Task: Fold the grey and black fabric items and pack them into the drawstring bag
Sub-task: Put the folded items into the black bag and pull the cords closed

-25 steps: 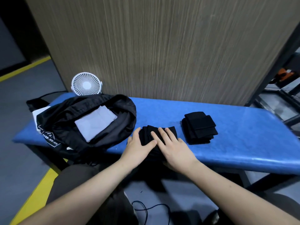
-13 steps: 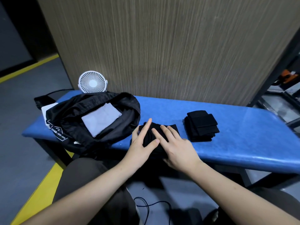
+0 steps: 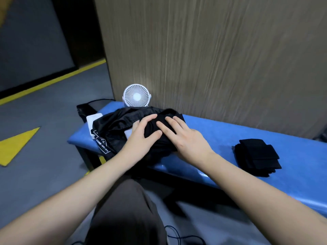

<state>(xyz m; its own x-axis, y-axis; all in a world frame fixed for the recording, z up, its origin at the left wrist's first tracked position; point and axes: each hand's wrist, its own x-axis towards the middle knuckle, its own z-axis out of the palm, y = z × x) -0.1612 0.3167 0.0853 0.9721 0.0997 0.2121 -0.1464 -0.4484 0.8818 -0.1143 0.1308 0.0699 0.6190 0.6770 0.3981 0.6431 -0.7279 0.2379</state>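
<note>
A folded black fabric bundle is held by both hands at the mouth of a black drawstring bag on a blue padded bench.

The left hand is curled round the bundle's left side; the right hand is laid on top with fingers nearly straight. A grey cloth is glimpsed beneath the left fingers. Well right of the right hand, a stack of folded black cloths is seen.
</note>
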